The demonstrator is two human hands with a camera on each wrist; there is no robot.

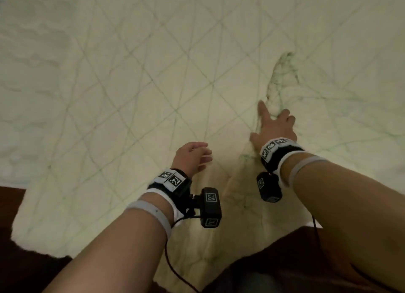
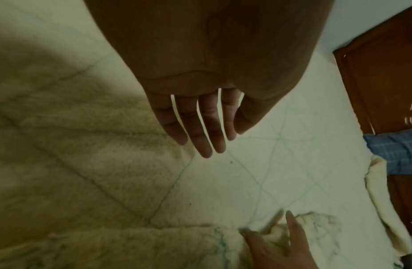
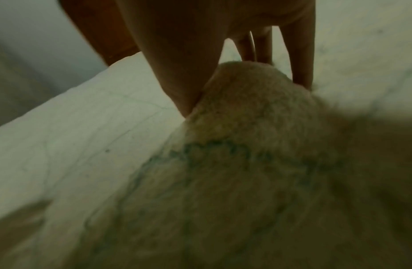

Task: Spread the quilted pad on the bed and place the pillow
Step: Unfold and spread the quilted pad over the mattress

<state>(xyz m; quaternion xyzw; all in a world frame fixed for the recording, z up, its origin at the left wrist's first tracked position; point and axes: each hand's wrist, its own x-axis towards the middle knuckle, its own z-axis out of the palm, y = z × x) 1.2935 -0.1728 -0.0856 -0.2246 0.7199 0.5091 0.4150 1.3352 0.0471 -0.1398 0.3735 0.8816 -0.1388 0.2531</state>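
Note:
The cream quilted pad (image 1: 135, 78), stitched in green diamonds, lies over most of the bed. A raised fluffy fold (image 1: 279, 78) runs across its right part towards the near edge. My right hand (image 1: 271, 124) rests on the near end of that fold, index finger stretched out. In the right wrist view its thumb (image 3: 177, 81) and straight fingers (image 3: 301, 63) straddle the fold (image 3: 246, 112). My left hand (image 1: 197, 155) hovers just above the pad, left of the fold, its relaxed fingers (image 2: 207, 131) holding nothing. I see no pillow for certain.
The pad's near edge (image 1: 32, 238) hangs over dark wood at the lower left. A brown wooden panel (image 2: 384, 72) stands beyond the far side of the bed. Blue checked cloth (image 2: 396, 154) lies at that edge; I cannot tell what it is.

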